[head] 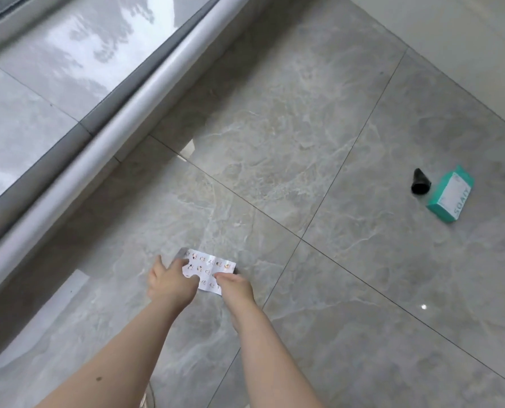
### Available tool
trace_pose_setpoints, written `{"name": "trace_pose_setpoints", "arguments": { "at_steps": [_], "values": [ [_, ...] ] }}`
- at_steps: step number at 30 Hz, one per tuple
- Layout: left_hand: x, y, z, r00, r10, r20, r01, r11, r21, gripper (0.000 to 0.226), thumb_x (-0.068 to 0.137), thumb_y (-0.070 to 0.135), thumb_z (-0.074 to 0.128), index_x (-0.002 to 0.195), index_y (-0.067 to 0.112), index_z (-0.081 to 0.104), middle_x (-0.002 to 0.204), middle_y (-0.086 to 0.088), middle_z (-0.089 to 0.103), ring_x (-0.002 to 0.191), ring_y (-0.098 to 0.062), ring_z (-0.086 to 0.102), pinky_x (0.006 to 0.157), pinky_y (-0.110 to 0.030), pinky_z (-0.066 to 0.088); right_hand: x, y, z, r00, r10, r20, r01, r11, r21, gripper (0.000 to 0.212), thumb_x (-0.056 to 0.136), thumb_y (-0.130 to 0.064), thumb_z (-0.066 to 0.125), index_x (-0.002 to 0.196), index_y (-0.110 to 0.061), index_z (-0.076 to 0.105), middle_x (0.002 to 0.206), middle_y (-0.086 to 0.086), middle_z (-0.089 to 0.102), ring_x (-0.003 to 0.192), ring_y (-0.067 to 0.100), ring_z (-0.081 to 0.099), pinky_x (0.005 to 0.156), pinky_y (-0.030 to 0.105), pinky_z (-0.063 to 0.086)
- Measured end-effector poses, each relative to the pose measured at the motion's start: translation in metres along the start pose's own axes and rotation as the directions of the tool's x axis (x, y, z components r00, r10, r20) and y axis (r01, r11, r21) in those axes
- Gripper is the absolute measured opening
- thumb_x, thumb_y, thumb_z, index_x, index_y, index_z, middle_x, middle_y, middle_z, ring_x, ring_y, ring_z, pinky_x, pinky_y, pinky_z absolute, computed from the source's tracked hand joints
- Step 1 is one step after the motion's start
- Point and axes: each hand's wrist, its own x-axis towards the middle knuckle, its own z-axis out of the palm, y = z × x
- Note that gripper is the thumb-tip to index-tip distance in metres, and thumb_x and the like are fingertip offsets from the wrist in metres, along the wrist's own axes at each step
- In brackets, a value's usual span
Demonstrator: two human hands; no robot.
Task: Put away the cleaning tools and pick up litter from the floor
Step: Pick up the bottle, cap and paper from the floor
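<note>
A small white paper sheet (208,267) printed with rows of little coloured figures lies low over the grey tiled floor. My left hand (170,282) has its fingers on the sheet's left edge. My right hand (235,285) pinches the sheet's near right part with thumb and fingers. Both arms reach down from the bottom of the view. Farther right on the floor lie a teal and white carton (451,194) on its side and a black cone-shaped piece (421,182) just left of it.
A white rounded sill with a grey strip (104,125) runs diagonally along a glass pane at the left. A pale wall (466,39) closes the top right corner. Glossy grey marble tiles (319,128) spread between them.
</note>
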Motion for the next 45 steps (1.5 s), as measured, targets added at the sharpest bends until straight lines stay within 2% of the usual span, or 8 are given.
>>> {"name": "trace_pose_setpoints", "arguments": {
  "at_steps": [4, 12, 17, 21, 25, 33, 38, 45],
  "values": [
    [0.029, -0.008, 0.005, 0.997, -0.02, 0.071, 0.016, 0.998, 0.055, 0.054, 0.092, 0.022, 0.043, 0.145, 0.031, 0.037, 0.16, -0.006, 0.01, 0.147, -0.028, 0.011, 0.12, -0.042, 0.017, 0.027, 0.006, 0.008, 0.998, 0.06, 0.026, -0.059, 0.998, -0.02, 0.033, 0.09, -0.009, 0.047, 0.122, -0.003, 0.056, 0.108, 0.004, 0.058, 0.088, 0.019, 0.052, 0.065, 0.022, 0.039],
    [0.018, 0.007, 0.0, 0.997, 0.046, 0.066, -0.047, 0.999, 0.015, 0.056, 0.093, 0.011, 0.032, 0.149, 0.017, 0.029, 0.131, -0.016, 0.046, 0.117, -0.036, 0.048, 0.09, -0.036, 0.044, 0.007, -0.009, -0.006, 0.996, 0.061, -0.058, -0.062, 0.998, -0.015, 0.023, 0.09, -0.008, 0.04, 0.072, -0.013, 0.053, 0.061, -0.003, 0.042, 0.051, 0.011, 0.034, 0.05, 0.023, 0.029],
    [-0.033, 0.049, -0.01, 0.995, 0.098, 0.024, -0.097, 0.994, -0.044, 0.048, 0.092, 0.014, 0.042, 0.14, 0.012, 0.044, 0.141, -0.012, 0.04, 0.129, -0.031, 0.038, 0.101, -0.035, 0.039, -0.031, -0.034, -0.037, 0.994, 0.002, -0.107, 0.0, 1.0, 0.024, 0.027, 0.093, -0.01, 0.041, 0.101, -0.006, 0.066, 0.105, 0.01, 0.067, 0.089, 0.023, 0.06, 0.079, 0.027, 0.045],
    [-0.085, 0.094, -0.021, 0.967, 0.218, -0.128, -0.21, 0.975, 0.071, 0.038, 0.088, 0.019, 0.053, 0.126, 0.015, 0.058, 0.15, -0.007, 0.032, 0.138, -0.026, 0.03, 0.112, -0.038, 0.03, -0.073, -0.053, -0.083, 0.959, -0.142, -0.245, 0.122, 0.988, -0.092, 0.04, 0.092, 0.0, 0.038, 0.127, -0.006, 0.058, 0.134, 0.009, 0.056, 0.121, 0.025, 0.054, 0.099, 0.025, 0.041],
    [-0.134, 0.141, -0.027, 0.872, 0.446, -0.202, -0.407, 0.89, 0.206, 0.035, 0.084, 0.012, 0.057, 0.119, 0.015, 0.061, 0.147, -0.007, 0.036, 0.139, -0.025, 0.027, 0.111, -0.035, 0.028, -0.116, -0.072, -0.134, 0.914, -0.279, -0.293, 0.229, 0.954, -0.196, 0.039, 0.093, 0.001, 0.039, 0.123, -0.007, 0.062, 0.133, 0.005, 0.057, 0.119, 0.019, 0.055, 0.08, 0.01, 0.037],
    [-0.233, 0.222, 0.001, 0.79, 0.611, -0.045, -0.558, 0.748, 0.359, 0.059, 0.088, 0.006, 0.045, 0.145, 0.018, 0.032, 0.145, -0.004, 0.042, 0.142, -0.023, 0.026, 0.119, -0.035, 0.017, -0.195, -0.077, -0.241, 0.796, -0.476, -0.373, 0.395, 0.876, -0.275, 0.036, 0.089, 0.006, 0.045, 0.108, -0.007, 0.072, 0.118, 0.005, 0.067, 0.113, 0.016, 0.06, 0.093, 0.014, 0.042],
    [-0.289, 0.242, 0.035, 0.78, 0.613, 0.127, -0.593, 0.66, 0.462, 0.053, 0.089, 0.01, 0.041, 0.141, 0.019, 0.037, 0.142, -0.004, 0.048, 0.136, -0.025, 0.036, 0.116, -0.037, 0.02, -0.234, -0.048, -0.297, 0.763, -0.423, -0.489, 0.414, 0.9, -0.134, 0.044, 0.084, 0.013, 0.038, 0.105, -0.006, 0.073, 0.116, 0.006, 0.068, 0.112, 0.018, 0.061, 0.092, 0.017, 0.045],
    [-0.363, 0.235, 0.103, 0.711, 0.607, 0.355, -0.703, 0.595, 0.39, 0.023, 0.096, 0.015, 0.037, 0.108, 0.01, 0.055, 0.1, -0.008, 0.063, 0.089, -0.03, 0.058, 0.079, -0.034, 0.046, -0.282, 0.033, -0.361, 0.734, -0.22, -0.642, 0.383, 0.915, 0.124, 0.045, 0.084, 0.012, 0.038, 0.105, -0.007, 0.072, 0.117, 0.005, 0.068, 0.113, 0.017, 0.06, 0.093, 0.016, 0.045]
  ]
}}
